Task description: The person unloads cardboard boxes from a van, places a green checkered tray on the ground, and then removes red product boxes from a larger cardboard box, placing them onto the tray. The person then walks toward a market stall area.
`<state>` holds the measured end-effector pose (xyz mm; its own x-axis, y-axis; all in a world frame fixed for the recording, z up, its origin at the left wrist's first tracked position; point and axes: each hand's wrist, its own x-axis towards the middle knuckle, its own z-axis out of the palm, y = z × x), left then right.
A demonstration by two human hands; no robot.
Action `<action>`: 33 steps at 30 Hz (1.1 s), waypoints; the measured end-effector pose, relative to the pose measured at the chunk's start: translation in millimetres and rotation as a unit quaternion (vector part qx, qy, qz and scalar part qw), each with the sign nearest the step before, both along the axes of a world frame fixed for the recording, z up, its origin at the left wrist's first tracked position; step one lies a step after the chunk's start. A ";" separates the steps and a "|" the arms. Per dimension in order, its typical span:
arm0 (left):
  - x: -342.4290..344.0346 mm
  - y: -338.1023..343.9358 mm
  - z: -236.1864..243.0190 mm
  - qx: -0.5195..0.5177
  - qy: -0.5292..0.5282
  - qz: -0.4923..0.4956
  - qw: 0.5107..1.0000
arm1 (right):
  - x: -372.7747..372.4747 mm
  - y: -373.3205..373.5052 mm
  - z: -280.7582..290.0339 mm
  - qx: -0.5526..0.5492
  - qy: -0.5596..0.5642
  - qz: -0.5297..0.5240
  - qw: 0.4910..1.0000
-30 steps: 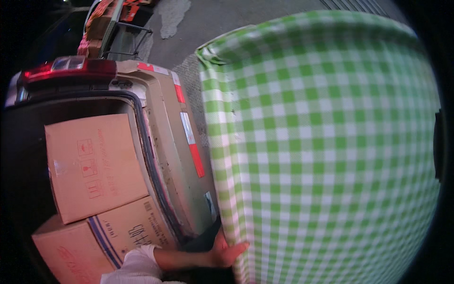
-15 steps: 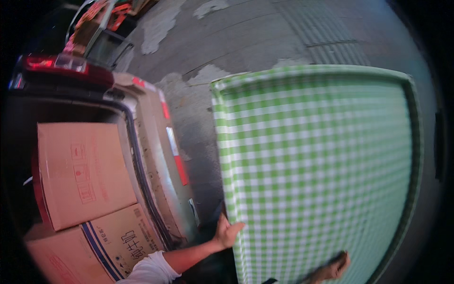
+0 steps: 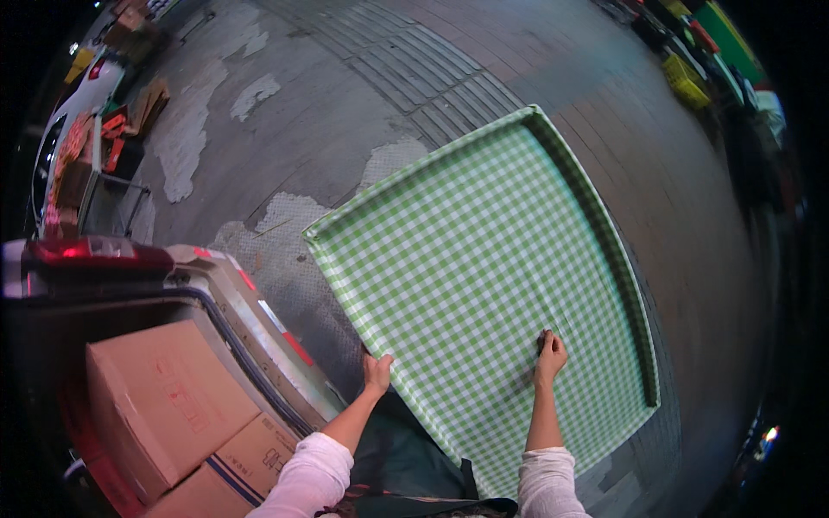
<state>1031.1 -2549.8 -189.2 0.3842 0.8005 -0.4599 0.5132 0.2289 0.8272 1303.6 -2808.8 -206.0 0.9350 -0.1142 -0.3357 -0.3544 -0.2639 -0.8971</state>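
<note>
A large shallow tray-like panel (image 3: 484, 224) with raised edges, covered in green and white checked cloth, lies tilted across the middle of the view. My left hand (image 3: 377, 373) is closed around its left edge, thumb on the upper side. Over the checked surface, right of its middle, is my right hand (image 3: 550, 356), with the fingertips pinched together. A small dark patch shows at those fingertips, and I cannot make out what it is. The panel's near corner runs down between my forearms, partly hidden by dark cloth.
At the lower left a vehicle's open rear (image 3: 259, 302) holds several cardboard boxes (image 3: 164, 397); its lit tail lamp (image 3: 95, 252) sits above. A metal cart (image 3: 108, 203) and a white car (image 3: 65, 129) stand farther off. A yellow crate (image 3: 686, 82) is at the upper right.
The view has swung so that the panel appears turned, smaller and lower, with more ground showing. My left hand keeps its hold on the edge. My right hand has come higher in view.
</note>
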 end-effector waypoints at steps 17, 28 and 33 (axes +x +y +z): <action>-65.2 -47.5 -26.9 0.403 0.109 -0.264 0.869 | 83.3 17.1 -19.2 -0.155 -0.223 0.015 0.962; -50.3 -55.1 -24.4 0.366 0.121 -0.255 0.887 | 98.0 10.3 -17.4 -0.119 -0.233 0.047 0.964; -83.7 -87.0 -45.7 0.344 0.104 -0.240 0.902 | 101.1 -7.4 -6.2 -0.125 -0.256 0.077 0.955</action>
<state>947.4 -2636.8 -235.0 0.7246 0.6889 -0.0198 0.5777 -0.5915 0.5624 1404.7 -2816.2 -212.3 0.9815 0.0203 0.1905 0.1744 -0.5068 -0.8442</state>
